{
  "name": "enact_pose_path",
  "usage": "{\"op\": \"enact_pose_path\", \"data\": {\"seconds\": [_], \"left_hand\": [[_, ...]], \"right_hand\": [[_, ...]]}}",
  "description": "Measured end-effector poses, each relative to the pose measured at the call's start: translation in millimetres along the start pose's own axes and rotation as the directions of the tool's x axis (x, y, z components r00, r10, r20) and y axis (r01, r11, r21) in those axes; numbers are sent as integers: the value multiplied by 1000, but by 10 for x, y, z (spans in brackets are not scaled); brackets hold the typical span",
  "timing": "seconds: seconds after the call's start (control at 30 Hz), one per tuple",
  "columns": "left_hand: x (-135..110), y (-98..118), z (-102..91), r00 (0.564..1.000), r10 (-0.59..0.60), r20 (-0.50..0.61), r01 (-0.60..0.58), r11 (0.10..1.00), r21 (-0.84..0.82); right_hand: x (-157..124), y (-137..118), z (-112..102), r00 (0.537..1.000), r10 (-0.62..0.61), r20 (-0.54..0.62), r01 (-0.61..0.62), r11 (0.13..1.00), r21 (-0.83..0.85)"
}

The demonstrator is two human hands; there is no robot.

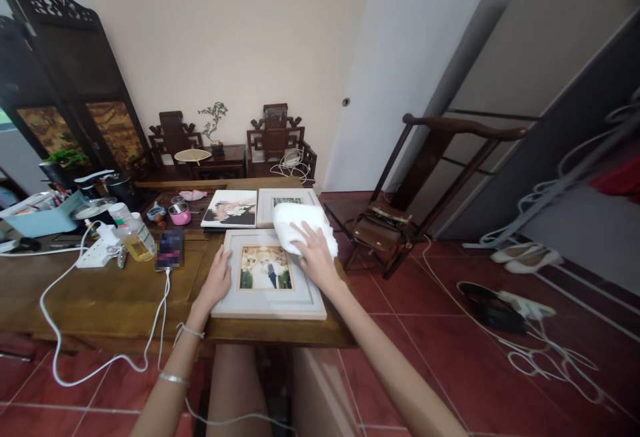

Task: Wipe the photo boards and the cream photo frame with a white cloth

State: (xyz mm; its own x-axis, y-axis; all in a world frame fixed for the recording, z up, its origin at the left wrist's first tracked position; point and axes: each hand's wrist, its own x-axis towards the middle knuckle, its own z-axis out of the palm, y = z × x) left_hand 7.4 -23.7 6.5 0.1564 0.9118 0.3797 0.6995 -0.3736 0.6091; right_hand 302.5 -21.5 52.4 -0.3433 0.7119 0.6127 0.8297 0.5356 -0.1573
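A white picture frame [271,308] with a small photo of a couple in its middle lies flat near the table's front edge. My left hand [218,278] holds its left edge, fingers along the side. My right hand [316,257] grips a folded white cloth [300,219] over the frame's upper right corner, fingers spread across it. The cloth hides that corner and part of a second white frame [265,198] behind. To the left of that one lies a photo board [230,209] on a dark stack.
Left on the wooden table [150,303] are a phone [170,248] with its cable, a pink cup [180,214], bottles [135,240], a power strip [95,252] and a light-blue box [45,215]. A wooden chair [423,157] with a brown bag [377,231] stands right.
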Motion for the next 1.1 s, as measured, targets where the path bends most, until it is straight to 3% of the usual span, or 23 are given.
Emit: {"op": "enact_pose_path", "data": {"seconds": [0.1,0.17,0.27,0.43,0.63,0.77,0.9,1.1], "left_hand": [[11,66,-16,1000,21,-6,-21,1000,12],[14,103,-32,999,40,-33,-40,999,26],[10,110,-37,998,35,-49,-32,998,46],[-23,2,21,996,82,28,-82,997,13],[-67,-9,38,991,129,36,-128,991,-45],[-66,38,6,990,129,64,-126,991,-46],[-65,48,-2,991,117,63,-114,992,-44],[-76,95,27,996,79,40,-78,996,-38]], "right_hand": [[122,-13,166,981,38,190,-25,997,-71],[106,-20,260,967,65,246,-45,995,-88],[23,-25,319,969,85,233,-64,993,-94],[-33,-9,322,974,78,211,-57,993,-107],[126,72,323,983,63,170,-48,995,-92],[193,83,328,974,86,207,-68,993,-96],[-14,-70,209,961,31,276,-14,998,-63],[-678,-566,-339,931,-56,360,43,998,45]]}}
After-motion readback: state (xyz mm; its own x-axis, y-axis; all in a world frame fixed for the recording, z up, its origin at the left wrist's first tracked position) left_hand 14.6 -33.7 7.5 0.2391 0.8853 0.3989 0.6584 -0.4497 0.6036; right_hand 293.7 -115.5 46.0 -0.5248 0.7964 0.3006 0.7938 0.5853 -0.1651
